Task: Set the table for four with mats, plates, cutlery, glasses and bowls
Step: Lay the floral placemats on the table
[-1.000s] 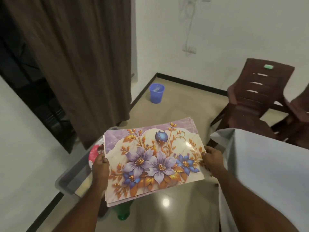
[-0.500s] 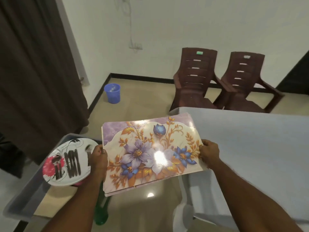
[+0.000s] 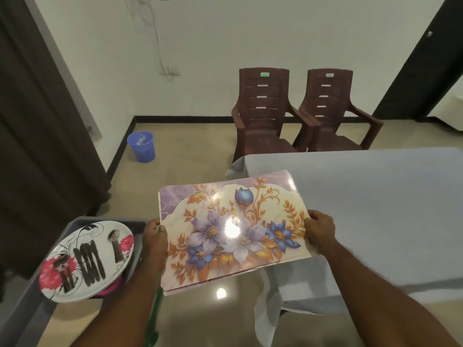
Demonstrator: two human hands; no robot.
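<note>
**Mats swing over the table corner**

The stack of floral mats has moved rightward, so its far right corner now overlaps the grey-clothed table. The flowered plate carrying dark cutlery has come fully into view at left.
</note>
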